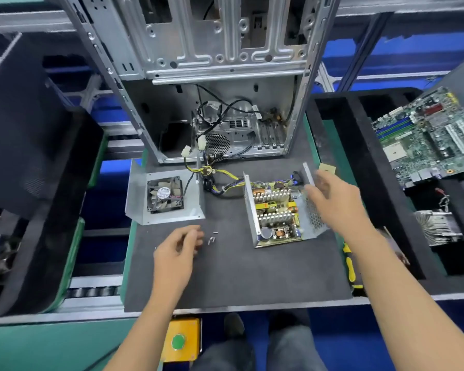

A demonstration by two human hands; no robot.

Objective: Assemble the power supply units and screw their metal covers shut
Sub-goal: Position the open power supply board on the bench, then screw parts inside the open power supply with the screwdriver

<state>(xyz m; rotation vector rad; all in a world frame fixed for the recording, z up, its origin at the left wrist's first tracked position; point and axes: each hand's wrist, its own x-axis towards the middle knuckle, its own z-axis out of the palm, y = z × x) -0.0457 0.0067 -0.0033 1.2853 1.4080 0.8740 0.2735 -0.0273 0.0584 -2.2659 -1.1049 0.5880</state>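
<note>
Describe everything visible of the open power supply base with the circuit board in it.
The open grey metal power supply base sits on the dark foam mat, right of centre, turned at a slant, its cover off. Inside lies a circuit board with finned silver heatsinks, copper coils, yellow components and a capacitor. Its right wall is perforated mesh. Yellow and black cables run from it leftwards. The right hand reaches over the mesh wall, blurred; contact cannot be told.
</note>
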